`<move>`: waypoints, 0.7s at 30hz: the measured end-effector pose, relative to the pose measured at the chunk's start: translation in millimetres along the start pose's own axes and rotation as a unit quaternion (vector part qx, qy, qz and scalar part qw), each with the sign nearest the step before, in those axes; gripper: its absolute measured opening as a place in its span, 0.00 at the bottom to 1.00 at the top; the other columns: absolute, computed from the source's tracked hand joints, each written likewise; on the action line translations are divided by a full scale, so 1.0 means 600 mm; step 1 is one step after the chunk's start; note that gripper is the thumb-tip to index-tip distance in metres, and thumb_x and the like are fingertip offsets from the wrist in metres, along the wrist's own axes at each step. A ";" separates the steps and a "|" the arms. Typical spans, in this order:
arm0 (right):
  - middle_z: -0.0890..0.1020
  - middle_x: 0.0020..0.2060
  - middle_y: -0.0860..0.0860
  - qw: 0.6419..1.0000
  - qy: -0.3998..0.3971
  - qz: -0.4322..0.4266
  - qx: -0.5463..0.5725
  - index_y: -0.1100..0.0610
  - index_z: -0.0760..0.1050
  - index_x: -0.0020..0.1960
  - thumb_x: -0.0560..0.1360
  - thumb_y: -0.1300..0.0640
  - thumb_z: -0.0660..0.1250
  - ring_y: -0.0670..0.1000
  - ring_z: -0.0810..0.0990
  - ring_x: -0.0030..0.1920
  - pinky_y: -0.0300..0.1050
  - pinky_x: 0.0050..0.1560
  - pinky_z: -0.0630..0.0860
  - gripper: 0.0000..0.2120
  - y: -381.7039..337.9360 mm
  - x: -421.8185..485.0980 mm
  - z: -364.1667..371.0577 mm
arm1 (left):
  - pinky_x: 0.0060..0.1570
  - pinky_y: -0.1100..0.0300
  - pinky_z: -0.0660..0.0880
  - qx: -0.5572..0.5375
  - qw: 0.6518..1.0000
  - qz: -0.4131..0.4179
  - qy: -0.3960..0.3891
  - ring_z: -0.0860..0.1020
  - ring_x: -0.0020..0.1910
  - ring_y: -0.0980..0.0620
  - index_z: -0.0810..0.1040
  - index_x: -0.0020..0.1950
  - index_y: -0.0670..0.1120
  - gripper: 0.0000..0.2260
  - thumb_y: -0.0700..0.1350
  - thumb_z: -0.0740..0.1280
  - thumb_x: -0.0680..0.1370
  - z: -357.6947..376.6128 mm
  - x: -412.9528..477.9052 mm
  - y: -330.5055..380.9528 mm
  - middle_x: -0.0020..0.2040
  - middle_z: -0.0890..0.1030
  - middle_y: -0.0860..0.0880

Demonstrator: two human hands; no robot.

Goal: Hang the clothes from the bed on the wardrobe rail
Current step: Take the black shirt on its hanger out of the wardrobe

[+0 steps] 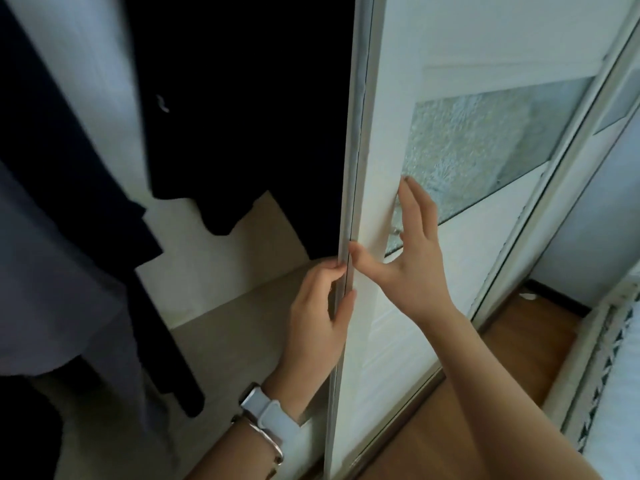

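Observation:
A white sliding wardrobe door (pixel 388 98) with a frosted patterned glass panel (pixel 485 143) stands in the middle of the view. My left hand (pixel 318 313) grips the door's metal edge strip (pixel 349 209), fingers curled round it from inside. My right hand (pixel 412 251) lies flat on the door's front, fingers straight, thumb near the edge. Dark clothes (pixel 242 116) hang inside the open wardrobe; a grey garment (pixel 59 278) and a navy one (pixel 45 133) hang at the left. The rail is out of view.
A beige shelf (pixel 225 334) lies under the hanging clothes inside the wardrobe. A second sliding door frame (pixel 540 216) stands to the right. Wooden floor (pixel 467 417) runs below it. The bed's white patterned edge (pixel 609 368) shows at the lower right.

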State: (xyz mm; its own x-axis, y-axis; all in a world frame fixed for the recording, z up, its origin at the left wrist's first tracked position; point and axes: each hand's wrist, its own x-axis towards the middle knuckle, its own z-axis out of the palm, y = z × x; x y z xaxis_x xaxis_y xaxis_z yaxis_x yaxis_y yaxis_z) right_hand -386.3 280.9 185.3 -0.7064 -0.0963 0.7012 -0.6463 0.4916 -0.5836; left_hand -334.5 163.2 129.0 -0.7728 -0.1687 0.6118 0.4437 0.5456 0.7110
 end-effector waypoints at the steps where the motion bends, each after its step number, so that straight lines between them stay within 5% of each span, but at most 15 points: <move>1: 0.59 0.72 0.52 1.000 0.001 0.002 0.000 0.55 0.57 0.74 0.64 0.40 0.67 0.45 0.60 0.71 0.52 0.63 0.74 0.44 0.016 0.009 -0.006 | 0.54 0.79 0.70 -0.012 1.000 -0.015 -0.005 0.74 0.54 0.65 0.71 0.54 0.53 0.11 0.47 0.66 0.73 0.015 0.012 0.001 0.53 0.75 0.56; 8: 0.58 0.72 0.49 0.999 -0.002 0.022 0.026 0.53 0.57 0.74 0.63 0.42 0.68 0.43 0.58 0.72 0.55 0.66 0.71 0.43 0.117 0.063 -0.047 | 0.53 0.77 0.72 -0.073 0.995 -0.059 -0.040 0.74 0.50 0.75 0.65 0.56 0.62 0.23 0.38 0.70 0.73 0.113 0.077 0.014 0.51 0.71 0.69; 12: 0.57 0.71 0.46 0.999 -0.010 0.036 0.039 0.52 0.57 0.74 0.63 0.42 0.68 0.44 0.58 0.73 0.55 0.69 0.68 0.43 0.160 0.090 -0.067 | 0.53 0.77 0.72 -0.066 0.995 -0.047 -0.058 0.74 0.49 0.73 0.69 0.67 0.51 0.23 0.40 0.69 0.74 0.161 0.107 0.009 0.52 0.70 0.67; 19: 0.58 0.70 0.44 0.997 -0.013 0.049 0.053 0.53 0.57 0.73 0.64 0.44 0.69 0.44 0.56 0.73 0.54 0.70 0.67 0.42 0.221 0.128 -0.096 | 0.49 0.78 0.71 -0.046 0.995 -0.035 -0.082 0.75 0.53 0.60 0.70 0.67 0.46 0.21 0.40 0.68 0.74 0.221 0.150 0.021 0.57 0.71 0.56; 21: 0.58 0.71 0.46 0.997 -0.015 0.059 0.052 0.52 0.57 0.74 0.64 0.44 0.69 0.44 0.56 0.73 0.46 0.67 0.68 0.42 0.234 0.137 -0.103 | 0.51 0.75 0.72 -0.041 0.995 -0.030 -0.089 0.76 0.54 0.58 0.70 0.67 0.46 0.21 0.41 0.68 0.74 0.235 0.160 0.023 0.58 0.74 0.53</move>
State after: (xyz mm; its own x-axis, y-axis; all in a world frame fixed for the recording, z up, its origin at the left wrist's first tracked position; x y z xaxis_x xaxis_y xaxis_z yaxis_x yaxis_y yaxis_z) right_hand -517.3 395.5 185.9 -0.7869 -0.0690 0.6132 -0.5831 0.4084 -0.7023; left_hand -466.6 270.2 148.8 -0.8636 -0.0478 0.5019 0.4241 0.4695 0.7744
